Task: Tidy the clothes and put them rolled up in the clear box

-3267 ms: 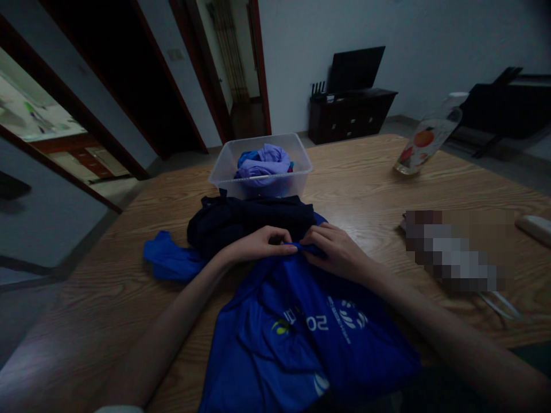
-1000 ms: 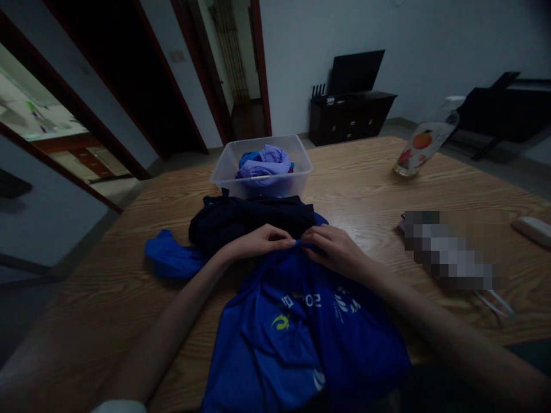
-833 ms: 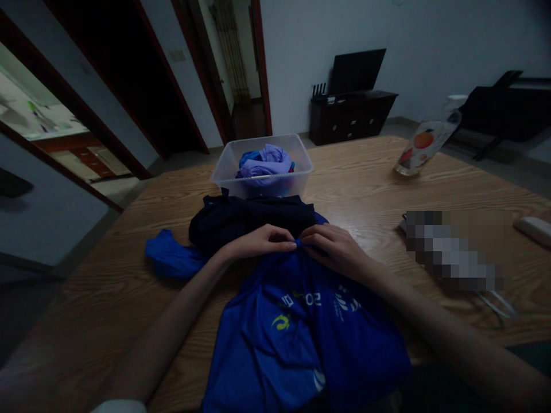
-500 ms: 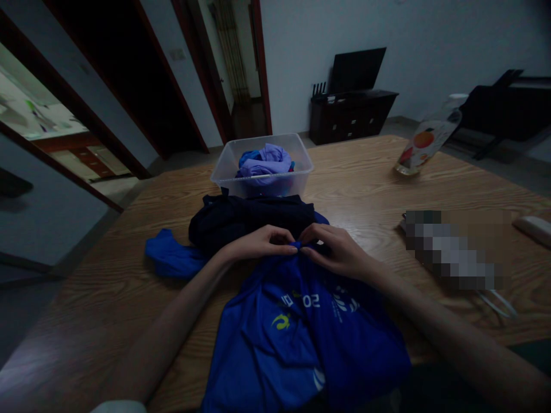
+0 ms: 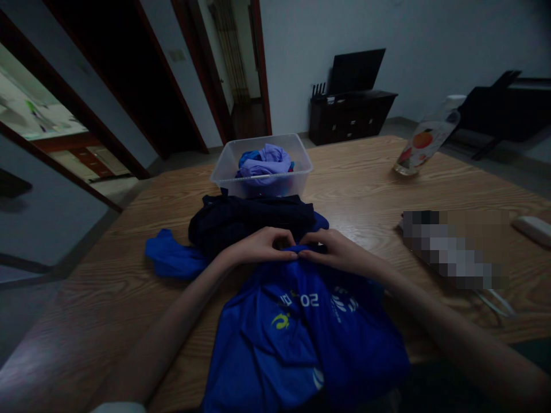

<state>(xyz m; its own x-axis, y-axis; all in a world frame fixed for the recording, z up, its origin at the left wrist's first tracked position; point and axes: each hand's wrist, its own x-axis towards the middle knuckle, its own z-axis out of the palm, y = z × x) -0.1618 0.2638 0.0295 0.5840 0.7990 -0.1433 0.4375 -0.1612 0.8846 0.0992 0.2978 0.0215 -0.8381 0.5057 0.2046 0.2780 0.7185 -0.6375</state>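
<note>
Left to right. A loose end of my blue garment trails out on the wooden table, left of the dark folded clothing. My left hand pinches the garment's far edge with thumb and fingertips curled shut, so the cloth is drawn taut toward me. My right hand pinches the same edge just beside it, fingertips almost touching the left's; the printed front lies face up, draping over the near table edge. Behind, a clear plastic bin holds lilac cloth. Far right stands a bottle.
</note>
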